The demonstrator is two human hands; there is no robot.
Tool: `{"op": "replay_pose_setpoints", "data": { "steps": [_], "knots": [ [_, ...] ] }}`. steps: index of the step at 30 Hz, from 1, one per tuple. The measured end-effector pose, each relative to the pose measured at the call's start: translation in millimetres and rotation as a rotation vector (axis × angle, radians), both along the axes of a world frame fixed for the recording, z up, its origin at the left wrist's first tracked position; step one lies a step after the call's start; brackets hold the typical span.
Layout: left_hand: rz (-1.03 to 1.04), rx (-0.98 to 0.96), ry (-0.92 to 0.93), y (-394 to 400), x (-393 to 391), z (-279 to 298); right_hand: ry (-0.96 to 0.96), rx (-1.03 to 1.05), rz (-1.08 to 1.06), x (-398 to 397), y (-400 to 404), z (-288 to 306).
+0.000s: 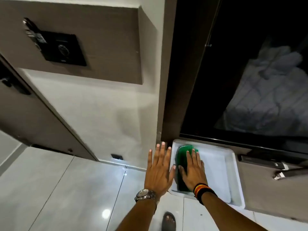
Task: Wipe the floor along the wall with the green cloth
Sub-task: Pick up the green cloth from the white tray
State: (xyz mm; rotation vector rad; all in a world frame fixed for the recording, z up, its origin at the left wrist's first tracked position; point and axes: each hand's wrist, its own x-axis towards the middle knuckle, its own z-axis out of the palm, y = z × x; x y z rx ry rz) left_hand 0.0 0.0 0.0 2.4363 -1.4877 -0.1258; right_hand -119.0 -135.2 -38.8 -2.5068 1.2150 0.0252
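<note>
A sandalled foot point(168, 221) stands on the glossy grey floor point(66, 189) at 6 o'clock, nearest the lens, toes pointing up-frame. Two bare forearms rise from the bottom edge above it. The left wrist carries a metal watch point(145, 194); the right wrist wears a black, red and yellow band point(202, 190).

The left hand point(159, 170) is spread flat, fingers released and apart, gripping nothing, just left of centre; whether its palm touches the floor cannot be told. Its fingertips reach toward the foot of the wall point(106, 104).

The right hand point(193, 169), just beside it at 3 o'clock, lies palm-down and open on the green cloth point(181, 164), pressing it rather than clutching it. The cloth is folded into a long strip running near to far, and it sits on a white, raised-edged floor section point(221, 165) at the base of a dark brown cabinet point(173, 80), with the strip's far end close to the cabinet's foot.

Right of the cloth, at 3 o'clock, a dark handle with metal fittings point(281, 169) juts from a brown door panel point(266, 194).

Farther off, at 9 o'clock, a brown door point(33, 117) stands against the white wall, and a small black plate point(117, 157) sits low on that wall near the floor. At 11 o'clock a black square panel point(63, 49) is mounted on a brown wall section. At 1 o'clock, dark glass point(266, 80) reflects pale, rumpled bedding.
</note>
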Motion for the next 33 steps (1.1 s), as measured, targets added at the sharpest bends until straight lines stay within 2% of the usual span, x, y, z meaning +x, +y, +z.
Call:
{"op": "replay_pose_setpoints", "data": {
  "steps": [3,11,13,18,24,29,33],
  "knots": [
    [0.025,0.066,0.019,-5,-3,-8,0.131,0.046,-0.008,-3,-9,-17],
    [0.070,0.155,0.066,2,0,-25,0.129,0.070,-0.044,15,-9,-20],
    [0.068,0.177,0.065,4,9,-22,0.064,0.096,-0.084,13,-15,-10],
    [0.114,0.133,0.100,17,43,-12,-0.313,0.152,-0.275,3,-19,33],
    [0.131,0.113,0.112,69,87,-17,-0.757,0.377,-0.274,34,59,86],
    [0.144,0.075,0.118,132,128,-26,-0.795,0.491,-0.169,104,134,89],
    [0.195,0.100,0.151,192,160,-48,-0.636,0.527,-0.071,163,177,68]
  ]
}}
